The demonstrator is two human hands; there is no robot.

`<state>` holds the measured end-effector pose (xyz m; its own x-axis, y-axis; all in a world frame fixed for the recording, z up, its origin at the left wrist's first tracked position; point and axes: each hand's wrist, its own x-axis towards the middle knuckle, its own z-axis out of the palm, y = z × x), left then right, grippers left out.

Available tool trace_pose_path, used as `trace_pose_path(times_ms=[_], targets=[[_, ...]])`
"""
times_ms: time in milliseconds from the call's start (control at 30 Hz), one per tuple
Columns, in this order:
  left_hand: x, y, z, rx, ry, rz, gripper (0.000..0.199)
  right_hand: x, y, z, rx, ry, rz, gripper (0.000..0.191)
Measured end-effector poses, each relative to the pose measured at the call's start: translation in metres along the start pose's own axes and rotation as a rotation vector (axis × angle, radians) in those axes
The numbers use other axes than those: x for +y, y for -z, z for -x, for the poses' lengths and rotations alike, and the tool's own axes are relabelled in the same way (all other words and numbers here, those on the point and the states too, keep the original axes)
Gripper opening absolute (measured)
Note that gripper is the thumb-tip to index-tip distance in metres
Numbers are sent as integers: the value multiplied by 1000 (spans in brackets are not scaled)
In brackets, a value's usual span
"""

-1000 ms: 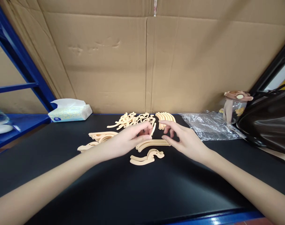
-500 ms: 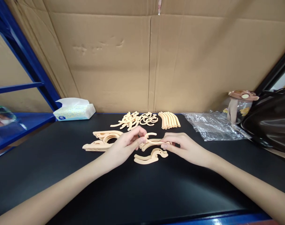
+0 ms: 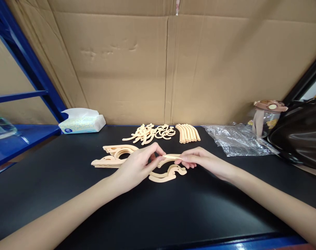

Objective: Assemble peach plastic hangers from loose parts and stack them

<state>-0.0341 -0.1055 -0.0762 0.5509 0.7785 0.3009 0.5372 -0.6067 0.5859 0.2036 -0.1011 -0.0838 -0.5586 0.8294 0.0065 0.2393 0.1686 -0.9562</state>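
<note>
In the frame's centre, left hand point(image 3: 144, 160) and right hand point(image 3: 199, 159) pinched one thin pale-beige piece point(image 3: 172, 157) between them.

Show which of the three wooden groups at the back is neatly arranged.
The rightmost group, beside the clear plastic: its curved pieces lie side by side, while the middle heap and left heap are jumbled.
</note>
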Motion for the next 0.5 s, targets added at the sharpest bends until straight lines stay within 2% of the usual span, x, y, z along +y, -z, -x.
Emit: trace_pose_path(times_ms=[133, 267, 500], targets=[[0, -1, 0, 15, 11, -153, 17, -1, 2, 0, 87, -47, -7, 20], [-3, -2, 0, -28, -41, -372, 18, -1, 5, -1, 192, -5, -53, 16], [-2, -6, -3, -56, -7, -468, 14, 2, 6, -4, 271, 8, -109, 24]])
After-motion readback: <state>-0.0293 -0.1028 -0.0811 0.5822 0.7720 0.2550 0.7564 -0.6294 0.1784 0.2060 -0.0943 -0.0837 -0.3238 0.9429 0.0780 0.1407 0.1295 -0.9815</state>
